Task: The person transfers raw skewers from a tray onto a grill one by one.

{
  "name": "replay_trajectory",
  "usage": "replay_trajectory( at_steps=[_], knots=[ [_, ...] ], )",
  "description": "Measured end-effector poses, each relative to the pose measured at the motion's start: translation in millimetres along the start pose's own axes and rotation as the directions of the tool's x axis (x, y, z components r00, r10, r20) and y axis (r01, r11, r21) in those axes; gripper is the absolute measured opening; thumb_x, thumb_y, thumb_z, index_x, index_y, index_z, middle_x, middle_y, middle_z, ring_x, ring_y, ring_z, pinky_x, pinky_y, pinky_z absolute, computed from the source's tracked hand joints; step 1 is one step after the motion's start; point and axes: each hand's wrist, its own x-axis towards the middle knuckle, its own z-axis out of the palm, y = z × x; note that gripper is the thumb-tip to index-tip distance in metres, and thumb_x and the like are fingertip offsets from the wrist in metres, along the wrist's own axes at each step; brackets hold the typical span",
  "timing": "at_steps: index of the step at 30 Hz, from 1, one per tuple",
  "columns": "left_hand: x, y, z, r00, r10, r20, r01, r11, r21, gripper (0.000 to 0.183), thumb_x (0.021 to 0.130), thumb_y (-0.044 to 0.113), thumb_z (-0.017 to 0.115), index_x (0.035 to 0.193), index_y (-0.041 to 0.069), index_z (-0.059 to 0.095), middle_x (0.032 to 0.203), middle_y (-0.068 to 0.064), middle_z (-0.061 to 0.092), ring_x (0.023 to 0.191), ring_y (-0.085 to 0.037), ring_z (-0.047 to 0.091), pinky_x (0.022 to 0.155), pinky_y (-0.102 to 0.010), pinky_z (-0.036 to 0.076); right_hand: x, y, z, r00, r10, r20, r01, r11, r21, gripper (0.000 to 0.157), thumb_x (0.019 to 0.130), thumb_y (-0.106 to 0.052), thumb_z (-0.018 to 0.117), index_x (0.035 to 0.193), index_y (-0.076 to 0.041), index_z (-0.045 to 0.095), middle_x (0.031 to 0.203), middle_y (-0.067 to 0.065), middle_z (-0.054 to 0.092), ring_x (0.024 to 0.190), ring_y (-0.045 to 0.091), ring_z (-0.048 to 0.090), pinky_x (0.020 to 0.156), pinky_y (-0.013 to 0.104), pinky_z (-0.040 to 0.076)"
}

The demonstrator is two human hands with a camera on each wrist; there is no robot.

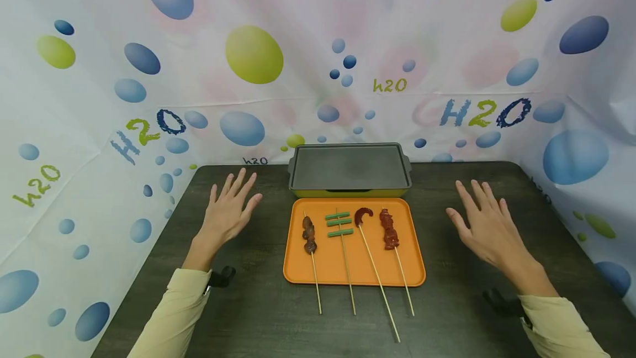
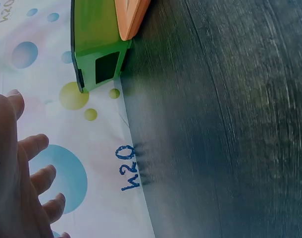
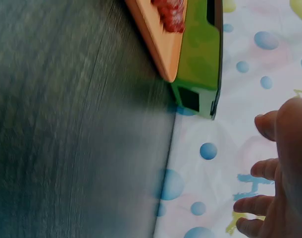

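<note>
My left hand (image 1: 226,217) is held over the table left of the orange tray (image 1: 323,272), fingers straight and spread, holding nothing. On the other side, my right hand (image 1: 489,231) is likewise spread and holds nothing. Across the tray lie several wooden skewers, their bare ends past its front rim. From left to right they carry dark brown chunks (image 1: 309,236), three green sticks (image 1: 339,222), a curled dark red piece (image 1: 360,215) and red meat chunks (image 1: 390,231). The right wrist view shows the red meat chunks (image 3: 172,17) at the tray's edge.
Right behind the tray stands a green grill (image 1: 350,167) with a flat dark grey top; its green side (image 2: 96,25) shows in the left wrist view. A printed curtain (image 1: 298,43) hangs around the dark wooden table (image 1: 258,303). Black straps (image 1: 222,277) sit at both wrists.
</note>
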Motion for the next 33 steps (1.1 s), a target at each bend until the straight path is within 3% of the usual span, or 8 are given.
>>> replay_trajectory(
  at_steps=[6, 10, 15, 19, 23, 26, 30, 33],
  knots=[
    [-5.1, 2.5, 1.8, 1.0, 0.001, 0.027, 0.001, 0.997, -0.076, 0.069, 0.109, 0.057, 0.033, 0.167, 0.023, 0.019, 0.172, -0.012, 0.009, 0.157, -0.039, 0.004, 0.117, -0.072, -0.001, -13.2, -10.1, -1.2, 0.999, -0.013, -0.052, 0.012, 1.0, -0.013, 0.071, 0.107, -0.037, 0.052, 0.164, -0.006, 0.022, 0.156, 0.039, 0.028, 0.144, 0.058, 0.024, 0.113, 0.076, 0.014],
    [-9.9, 5.1, 4.2, 0.999, 0.002, 0.054, 0.006, 0.989, -0.145, 0.068, 0.109, 0.056, 0.034, 0.166, 0.021, 0.022, 0.172, -0.013, 0.009, 0.156, -0.041, 0.005, 0.115, -0.075, 0.0, -22.2, -16.9, -1.7, 0.998, 0.007, -0.069, -0.006, 1.0, 0.011, 0.069, 0.108, -0.036, 0.052, 0.164, -0.007, 0.024, 0.151, 0.04, 0.035, 0.133, 0.061, 0.034, 0.102, 0.08, 0.027],
    [-15.9, 10.5, 14.3, 0.997, 0.019, 0.07, -0.004, 0.978, -0.21, 0.065, 0.11, 0.053, 0.037, 0.164, 0.018, 0.029, 0.171, -0.015, 0.014, 0.155, -0.043, 0.01, 0.114, -0.077, 0.002, -35.2, -21.2, -1.5, 0.999, 0.039, -0.008, -0.037, 0.992, 0.119, 0.069, 0.108, -0.036, 0.053, 0.163, -0.006, 0.025, 0.146, 0.041, 0.038, 0.124, 0.063, 0.04, 0.089, 0.082, 0.033],
    [-18.2, 16.2, 28.3, 0.997, 0.041, 0.064, -0.024, 0.971, -0.239, 0.064, 0.11, 0.052, 0.039, 0.163, 0.018, 0.032, 0.17, -0.017, 0.016, 0.154, -0.045, 0.012, 0.112, -0.078, 0.004, -47.2, -21.9, -1.1, 0.997, 0.056, 0.058, -0.067, 0.978, 0.2, 0.071, 0.108, -0.036, 0.053, 0.163, -0.004, 0.023, 0.144, 0.041, 0.04, 0.121, 0.062, 0.044, 0.085, 0.079, 0.037],
    [-17.1, 21.3, 39.2, 0.993, 0.06, 0.1, -0.03, 0.961, -0.276, 0.063, 0.109, 0.049, 0.044, 0.163, 0.018, 0.033, 0.17, -0.018, 0.015, 0.154, -0.046, 0.012, 0.11, -0.081, 0.003, -58.9, -25.1, 0.8, 0.994, 0.063, 0.092, -0.083, 0.967, 0.242, 0.071, 0.107, -0.036, 0.056, 0.161, -0.001, 0.026, 0.138, 0.038, 0.048, 0.117, 0.057, 0.051, 0.082, 0.074, 0.043],
    [-15.2, 23.1, 41.8, 0.982, 0.08, 0.172, -0.021, 0.947, -0.32, 0.062, 0.109, 0.045, 0.047, 0.163, 0.016, 0.034, 0.169, -0.021, 0.017, 0.153, -0.048, 0.012, 0.108, -0.083, 0.002, -65.8, -30.8, 3.3, 0.994, 0.053, 0.098, -0.078, 0.96, 0.269, 0.069, 0.105, -0.031, 0.062, 0.158, 0.002, 0.033, 0.131, 0.034, 0.056, 0.113, 0.051, 0.057, 0.08, 0.069, 0.048],
    [-11.4, 23.7, 42.4, 0.952, 0.11, 0.284, 0.004, 0.927, -0.374, 0.063, 0.108, 0.043, 0.05, 0.163, 0.015, 0.033, 0.168, -0.023, 0.015, 0.153, -0.051, 0.007, 0.106, -0.085, -0.001, -74.2, -39.1, 8.5, 0.995, 0.037, 0.091, -0.064, 0.947, 0.314, 0.064, 0.099, -0.023, 0.071, 0.151, 0.003, 0.043, 0.12, 0.025, 0.065, 0.103, 0.04, 0.066, 0.075, 0.059, 0.055],
    [-8.3, 23.8, 44.9, 0.937, 0.124, 0.326, 0.017, 0.916, -0.4, 0.065, 0.107, 0.043, 0.052, 0.163, 0.017, 0.032, 0.169, -0.022, 0.011, 0.153, -0.051, 0.003, 0.105, -0.085, -0.004, -80.9, -44.7, 13.4, 0.995, 0.036, 0.093, -0.066, 0.936, 0.346, 0.059, 0.097, -0.018, 0.074, 0.147, 0.001, 0.048, 0.112, 0.016, 0.068, 0.093, 0.03, 0.07, 0.071, 0.049, 0.058]
  ],
)
